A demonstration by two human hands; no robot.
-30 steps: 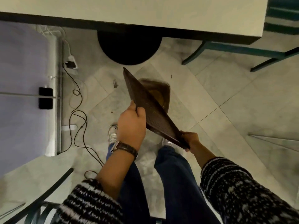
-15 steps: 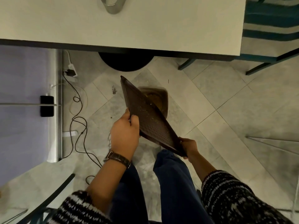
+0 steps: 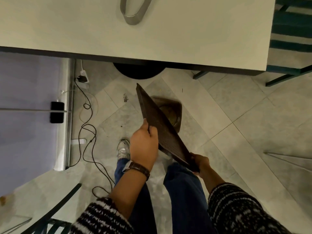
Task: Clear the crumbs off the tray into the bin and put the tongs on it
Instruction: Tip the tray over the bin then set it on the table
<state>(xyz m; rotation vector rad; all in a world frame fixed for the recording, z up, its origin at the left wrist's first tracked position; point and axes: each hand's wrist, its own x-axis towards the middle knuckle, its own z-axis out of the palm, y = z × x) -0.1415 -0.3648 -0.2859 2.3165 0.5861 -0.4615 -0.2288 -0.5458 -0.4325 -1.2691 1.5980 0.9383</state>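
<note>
I hold a dark brown tray (image 3: 162, 125) tilted steeply on edge over a brown bin (image 3: 173, 110) that stands on the tiled floor. My left hand (image 3: 143, 146) grips the tray's long near edge. My right hand (image 3: 200, 163) grips its lower corner. The tray's upper corner points toward the table. Metal tongs (image 3: 134, 12) lie on the pale table (image 3: 202, 39) at the top, their closed end toward me.
A black round table base (image 3: 138, 71) sits under the table edge. Black cables (image 3: 87, 119) and a power strip lie on the floor at left beside a metal-framed panel (image 3: 67, 115). Teal chair legs (image 3: 287, 75) stand at the upper right. My legs and a shoe are below the tray.
My view has tipped up, so more of the table and the tongs show. Both hands still hold the tray tilted over the bin, now a little steeper than half a second ago.
</note>
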